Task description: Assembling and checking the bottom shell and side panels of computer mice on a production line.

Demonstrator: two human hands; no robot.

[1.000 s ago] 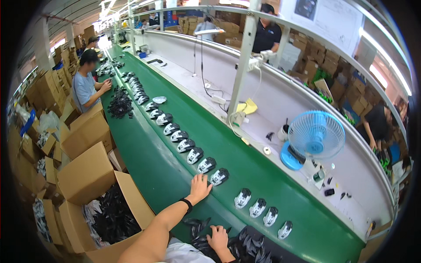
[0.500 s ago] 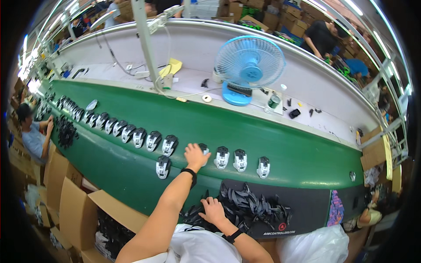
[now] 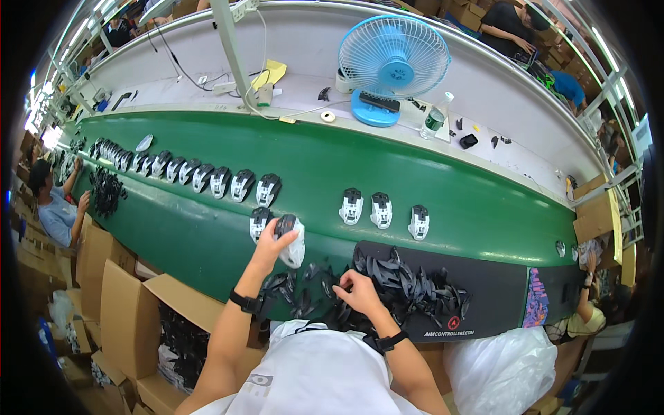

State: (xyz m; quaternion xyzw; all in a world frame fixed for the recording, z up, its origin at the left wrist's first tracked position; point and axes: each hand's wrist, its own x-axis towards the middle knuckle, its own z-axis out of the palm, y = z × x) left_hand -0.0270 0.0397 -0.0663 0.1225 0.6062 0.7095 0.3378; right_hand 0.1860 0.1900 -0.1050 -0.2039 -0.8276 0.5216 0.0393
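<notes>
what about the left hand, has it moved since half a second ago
Yes: judged against the blue desk fan, the left hand has moved away from it, toward the person and a little leftward.

In front of me a long green worktop point(image 3: 311, 159) runs from the far left to the right, its edges bowed by the wide view. Along its far side I see a whitish ledge point(image 3: 304, 105), backed by a low, pale partition point(image 3: 297, 59). A light metal post point(image 3: 234, 55) rises from the ledge left of a blue fan point(image 3: 394, 69). Beyond the partition, brown cartons point(image 3: 467, 14) are stacked. To my near left, open cardboard boxes point(image 3: 124, 325) crowd against the worktop, and another box point(image 3: 596, 218) stands at its right end, beneath a slanting metal bar point(image 3: 609, 185). A bright light tube point(image 3: 604, 50) shows at the far right, and a white glare point(image 3: 52, 137) washes the worktop's far left end.
</notes>
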